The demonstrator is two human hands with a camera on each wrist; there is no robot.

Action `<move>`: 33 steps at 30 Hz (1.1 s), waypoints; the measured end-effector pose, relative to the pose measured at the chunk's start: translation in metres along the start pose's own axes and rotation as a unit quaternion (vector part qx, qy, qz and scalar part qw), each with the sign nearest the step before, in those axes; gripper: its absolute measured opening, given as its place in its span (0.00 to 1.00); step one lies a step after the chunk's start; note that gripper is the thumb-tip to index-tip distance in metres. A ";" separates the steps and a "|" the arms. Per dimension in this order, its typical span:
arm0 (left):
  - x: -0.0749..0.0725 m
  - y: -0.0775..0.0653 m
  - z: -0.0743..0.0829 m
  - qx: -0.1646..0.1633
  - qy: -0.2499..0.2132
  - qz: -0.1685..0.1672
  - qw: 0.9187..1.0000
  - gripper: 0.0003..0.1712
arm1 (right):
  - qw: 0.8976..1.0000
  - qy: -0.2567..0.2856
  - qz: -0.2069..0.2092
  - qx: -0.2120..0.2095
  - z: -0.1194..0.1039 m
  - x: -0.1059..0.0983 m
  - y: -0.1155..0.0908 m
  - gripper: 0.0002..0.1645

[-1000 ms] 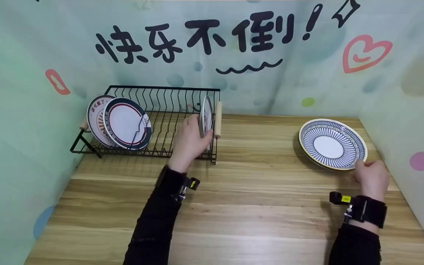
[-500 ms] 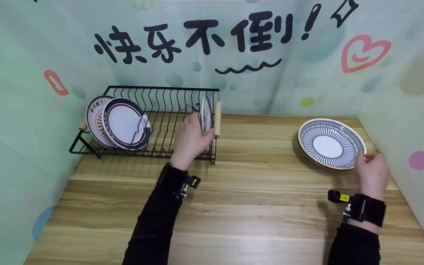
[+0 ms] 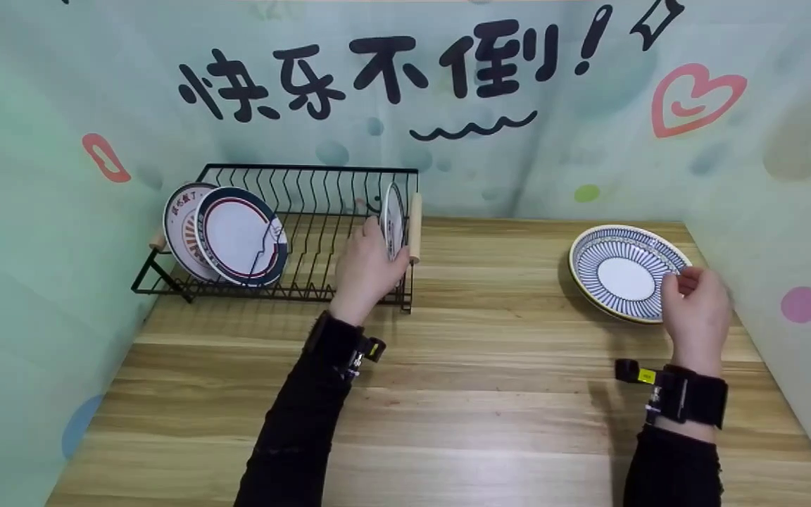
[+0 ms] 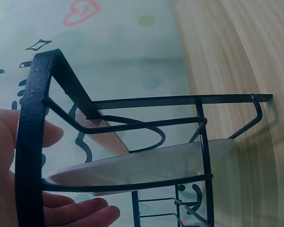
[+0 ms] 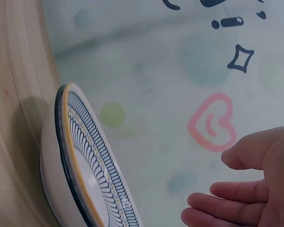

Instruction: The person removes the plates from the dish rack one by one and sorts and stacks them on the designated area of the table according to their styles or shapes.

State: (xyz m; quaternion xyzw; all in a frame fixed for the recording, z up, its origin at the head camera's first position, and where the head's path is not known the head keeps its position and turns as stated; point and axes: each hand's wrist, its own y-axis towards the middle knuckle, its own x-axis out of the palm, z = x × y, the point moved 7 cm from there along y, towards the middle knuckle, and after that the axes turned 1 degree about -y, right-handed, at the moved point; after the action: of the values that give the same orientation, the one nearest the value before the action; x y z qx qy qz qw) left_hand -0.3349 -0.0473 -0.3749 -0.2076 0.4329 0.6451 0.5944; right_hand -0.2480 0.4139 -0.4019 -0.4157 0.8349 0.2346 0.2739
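Observation:
A small plate (image 3: 393, 222) stands on edge at the right end of the black dish rack (image 3: 314, 169). My left hand (image 3: 369, 264) is around its near edge, thumb on the right side and fingers on the left. In the left wrist view, gaps show between this plate (image 4: 132, 170) and both thumb and fingers. My right hand (image 3: 698, 306) hovers over the near right rim of a blue-patterned deep dish (image 3: 627, 280). The right wrist view shows its thumb and fingers apart, with nothing between them. Yellow and dark rims lie together on this dish (image 5: 52, 156), like two stacked dishes.
Two plates lean at the rack's left end, a dark-rimmed one (image 3: 240, 236) in front of an orange-patterned one (image 3: 187, 225). The rack has wooden handles (image 3: 416, 229). A printed cloth (image 3: 490, 169) closes off the back and sides of the wooden table (image 3: 490, 366).
My right hand has risen from beside the dish and shifted left over its rim. My left hand has barely moved, and the plates and dish stay where they were.

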 end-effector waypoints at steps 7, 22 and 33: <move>0.004 0.004 -0.002 -0.011 0.007 -0.012 1.000 0.38 | 0.999 0.015 0.002 -0.047 -0.017 0.008 -0.006 0.28; 0.010 0.010 -0.006 -0.035 0.009 -0.026 0.999 0.37 | 0.992 0.015 0.007 -0.129 -0.043 0.022 -0.016 0.26; 0.015 0.010 -0.006 -0.039 -0.024 -0.029 0.999 0.23 | 0.984 0.020 -0.003 -0.179 -0.057 0.035 -0.023 0.24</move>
State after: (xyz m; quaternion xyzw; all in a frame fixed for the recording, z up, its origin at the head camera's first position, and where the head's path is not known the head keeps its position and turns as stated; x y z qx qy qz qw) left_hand -0.3485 -0.0426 -0.3867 -0.2281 0.3868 0.6490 0.6142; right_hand -0.2619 0.3462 -0.3868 -0.4652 0.7833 0.3715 0.1791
